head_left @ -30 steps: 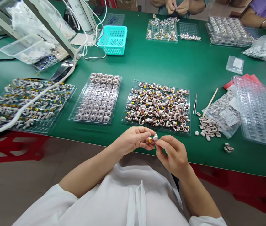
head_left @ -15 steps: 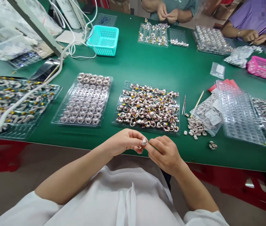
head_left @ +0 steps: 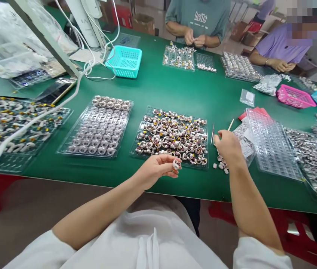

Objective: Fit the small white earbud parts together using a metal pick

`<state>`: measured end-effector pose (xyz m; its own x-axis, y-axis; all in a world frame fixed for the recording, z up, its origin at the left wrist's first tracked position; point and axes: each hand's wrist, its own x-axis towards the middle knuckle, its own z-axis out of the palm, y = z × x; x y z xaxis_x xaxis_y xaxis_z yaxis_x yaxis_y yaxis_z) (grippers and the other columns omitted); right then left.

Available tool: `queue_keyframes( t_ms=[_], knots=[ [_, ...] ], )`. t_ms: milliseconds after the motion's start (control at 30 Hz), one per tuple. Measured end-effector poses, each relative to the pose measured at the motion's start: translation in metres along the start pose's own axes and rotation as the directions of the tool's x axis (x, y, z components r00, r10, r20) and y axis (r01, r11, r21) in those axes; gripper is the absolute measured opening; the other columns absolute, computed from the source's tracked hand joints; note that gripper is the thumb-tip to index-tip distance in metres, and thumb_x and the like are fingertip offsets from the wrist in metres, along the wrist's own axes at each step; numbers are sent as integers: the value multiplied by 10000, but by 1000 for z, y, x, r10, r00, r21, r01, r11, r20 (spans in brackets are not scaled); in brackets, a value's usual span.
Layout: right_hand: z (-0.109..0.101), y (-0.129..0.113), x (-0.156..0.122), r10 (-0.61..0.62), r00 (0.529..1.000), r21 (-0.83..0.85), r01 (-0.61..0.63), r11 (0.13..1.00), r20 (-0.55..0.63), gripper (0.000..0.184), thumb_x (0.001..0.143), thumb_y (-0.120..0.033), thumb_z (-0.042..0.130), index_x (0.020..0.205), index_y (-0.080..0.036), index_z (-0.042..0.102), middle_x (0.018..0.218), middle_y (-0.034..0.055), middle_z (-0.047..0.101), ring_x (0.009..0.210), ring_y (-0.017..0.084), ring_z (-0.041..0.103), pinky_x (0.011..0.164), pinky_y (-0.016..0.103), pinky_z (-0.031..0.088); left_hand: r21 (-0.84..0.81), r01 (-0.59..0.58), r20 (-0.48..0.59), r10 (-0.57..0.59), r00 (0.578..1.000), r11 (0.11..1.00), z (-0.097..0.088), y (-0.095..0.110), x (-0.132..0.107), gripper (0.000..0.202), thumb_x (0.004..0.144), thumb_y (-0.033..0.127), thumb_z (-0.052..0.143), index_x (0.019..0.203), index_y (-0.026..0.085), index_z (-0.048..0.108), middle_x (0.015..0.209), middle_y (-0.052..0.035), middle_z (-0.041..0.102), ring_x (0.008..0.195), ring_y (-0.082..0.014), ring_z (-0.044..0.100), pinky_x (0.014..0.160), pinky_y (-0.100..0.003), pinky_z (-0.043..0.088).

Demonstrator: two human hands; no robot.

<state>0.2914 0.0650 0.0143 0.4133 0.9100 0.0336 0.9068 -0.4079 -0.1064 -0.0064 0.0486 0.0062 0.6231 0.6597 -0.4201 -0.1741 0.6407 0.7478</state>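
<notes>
My left hand [head_left: 157, 170] pinches a small pale ring-shaped part [head_left: 177, 164] with dark and reddish bits inside, just in front of the middle tray. My right hand [head_left: 228, 145] is reached out over a pile of small beige oval caps [head_left: 221, 163], its back towards me. Its fingertips are mostly hidden, so I cannot make out whether they grasp anything. Just left of that hand lie metal tweezers [head_left: 212, 133]. The middle clear tray [head_left: 133, 149] is heaped with similar pale curved parts showing yellow and dark red bits.
Left of centre, a clear tray [head_left: 63, 150] carries rows of rounded parts; another loaded tray [head_left: 9, 166] lies under a white cable [head_left: 35, 121]. A turquoise basket [head_left: 125, 71] stands behind. At right lie a clear blank tray [head_left: 273, 149] and a pink basket [head_left: 295, 97]. Two people sit opposite.
My right hand has left the left hand and moved right and forward to the beige caps. My left hand still holds the ring-shaped part, now turned. The view has tilted up slightly.
</notes>
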Motion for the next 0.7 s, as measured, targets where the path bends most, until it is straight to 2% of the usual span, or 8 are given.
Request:
queue_keyframes(
  t_ms=[133, 267, 367, 467, 500, 567, 633, 700],
  knots=[
    [16, -16, 41, 76, 988, -48, -70, 996, 137, 261, 833, -177, 574, 990, -20, 710, 983, 280, 709, 971, 327, 682, 798, 353, 477, -18, -46, -6, 46, 999, 999, 4, 3, -1, 308, 668, 298, 846, 885, 107, 740, 843, -83, 724, 729, -155, 690, 661, -258, 590],
    [22, -21, 55, 110, 979, -22, -108, 994, 171, 189, 736, -99, 597, 843, -38, 740, 911, 268, 727, 933, 339, 700, 755, 335, 484, 12, -91, -32, 91, 995, 996, -1, 5, -7, 307, 705, 296, 814, 935, 108, 737, 854, -92, 729, 723, -148, 682, 660, -254, 581],
    [11, -19, 49, 129, 982, 17, -133, 991, 137, 206, 738, -149, 613, 872, -61, 742, 883, 224, 737, 920, 333, 703, 764, 339, 500, 29, -121, -36, 122, 992, 992, -5, 5, -10, 310, 715, 293, 799, 967, 120, 743, 832, -70, 727, 692, -131, 658, 655, -255, 575],
    [-9, -19, 18, 146, 988, 182, -153, 971, 54, 265, 801, -209, 573, 1012, -124, 709, 809, 116, 737, 772, 255, 719, 720, 329, 539, 53, -141, -44, 144, 989, 989, -6, 6, -15, 303, 706, 298, 807, 947, 125, 750, 806, -57, 734, 689, -132, 655, 667, -259, 573],
    [-16, -20, 0, 162, 987, 412, -146, 900, -3, 271, 804, -212, 579, 1039, -138, 692, 773, 85, 724, 686, 228, 711, 662, 321, 554, 60, -146, -51, 149, 987, 987, -7, 7, -17, 295, 707, 300, 810, 936, 124, 751, 797, -56, 737, 688, -131, 655, 671, -255, 571],
    [-28, -27, -43, 125, 989, 778, -23, 628, -72, 173, 806, -256, 625, 949, -176, 680, 730, 38, 694, 610, 205, 694, 582, 323, 575, 69, -156, -71, 161, 984, 985, -7, 8, -22, 284, 713, 304, 812, 923, 123, 751, 792, -57, 742, 682, -125, 655, 670, -244, 568],
    [-35, -38, -90, 120, 978, 904, 108, 413, -171, 91, 796, -240, 679, 879, -204, 674, 746, 25, 681, 572, 196, 678, 529, 335, 574, 81, -160, -88, 167, 982, 984, -7, 10, -26, 284, 717, 316, 813, 916, 124, 750, 798, -62, 747, 675, -122, 656, 669, -239, 569],
    [-34, -51, -131, 81, 960, 927, 232, 296, -266, 113, 790, -179, 700, 891, -228, 697, 854, 50, 696, 653, 218, 695, 538, 361, 585, 97, -161, -95, 170, 981, 982, -6, 10, -29, 292, 718, 331, 813, 914, 124, 749, 809, -68, 753, 670, -124, 659, 673, -244, 574]
  ],
)
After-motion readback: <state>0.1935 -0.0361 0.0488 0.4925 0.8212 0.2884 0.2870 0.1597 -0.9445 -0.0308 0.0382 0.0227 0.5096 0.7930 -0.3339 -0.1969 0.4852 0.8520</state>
